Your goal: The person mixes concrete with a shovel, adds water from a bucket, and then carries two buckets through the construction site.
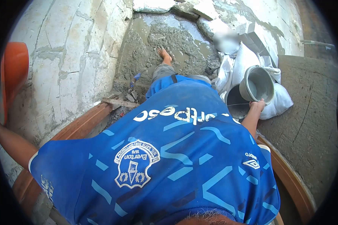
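My right hand [257, 105] is closed on the rim of a grey bucket [260, 84], which tilts over a darker bucket [238, 99]. Some grey material lies inside the held bucket. At the far left my forearm reaches up to an orange container [17, 71]; the left hand itself is lost past the dark edge of the view. One bare foot [164, 54] stands in wet grey mortar [139, 41] spread on the ground.
White sacks [276, 105] and grey blocks [253, 37] lie beside the buckets. A block wall [60, 60] rises on the left. Brown wooden frame pieces [84, 122] run on both sides of my body. Rubble [131, 96] and a small blue object [135, 78] lie near my leg.
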Demonstrator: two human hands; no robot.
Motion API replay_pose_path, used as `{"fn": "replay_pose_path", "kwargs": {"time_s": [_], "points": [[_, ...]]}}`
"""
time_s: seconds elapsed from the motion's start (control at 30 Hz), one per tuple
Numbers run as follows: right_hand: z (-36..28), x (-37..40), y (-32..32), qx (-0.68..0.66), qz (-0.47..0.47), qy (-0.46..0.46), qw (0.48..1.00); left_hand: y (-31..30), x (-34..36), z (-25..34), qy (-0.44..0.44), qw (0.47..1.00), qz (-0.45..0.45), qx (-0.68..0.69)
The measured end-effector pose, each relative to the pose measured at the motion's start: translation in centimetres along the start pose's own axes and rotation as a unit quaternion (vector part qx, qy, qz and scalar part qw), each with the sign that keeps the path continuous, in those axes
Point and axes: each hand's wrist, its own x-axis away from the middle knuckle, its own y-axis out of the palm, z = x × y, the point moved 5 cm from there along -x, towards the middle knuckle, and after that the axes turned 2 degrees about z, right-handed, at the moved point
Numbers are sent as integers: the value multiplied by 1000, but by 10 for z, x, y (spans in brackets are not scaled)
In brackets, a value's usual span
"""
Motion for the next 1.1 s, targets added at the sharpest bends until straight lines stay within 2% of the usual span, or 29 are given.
{"fn": "replay_pose_path", "kwargs": {"time_s": [0.03,0.1,0.2,0.43,0.57,0.63,0.67,0.7,0.77,0.8,0.83,0.9,0.97,1.1], "points": [[-1,12,20,-3,-4,-2,1000,0,-1,1,-9,1000,-2,10],[-4,35,68,-20,-81,3,997,0,-7,9,-27,999,-7,33],[-16,75,144,-20,-102,-4,995,8,-20,33,-51,996,-20,75],[-49,204,335,-34,-215,-44,975,69,-54,124,-101,970,-107,192],[-80,282,420,15,-188,-58,980,138,-59,223,98,920,-111,363],[-95,309,457,-4,-262,-63,963,142,-88,289,196,875,-88,433],[-107,318,465,14,-268,-72,961,141,-106,330,247,850,-67,461],[-115,325,470,14,-263,-70,962,158,-125,358,269,838,-90,467],[-132,329,477,-10,-333,-109,936,180,-155,421,307,793,-87,519],[-138,323,474,-11,-328,-108,939,199,-171,447,293,784,-111,536],[-147,318,472,-40,-350,-100,930,221,-186,476,295,743,-122,588],[-156,317,463,-77,-369,-91,922,242,-209,523,271,745,-134,594],[-166,316,452,-95,-409,-88,903,261,-225,560,219,742,-222,593],[-157,297,440,-72,-325,-113,936,283,-249,606,219,704,-232,634]]}}
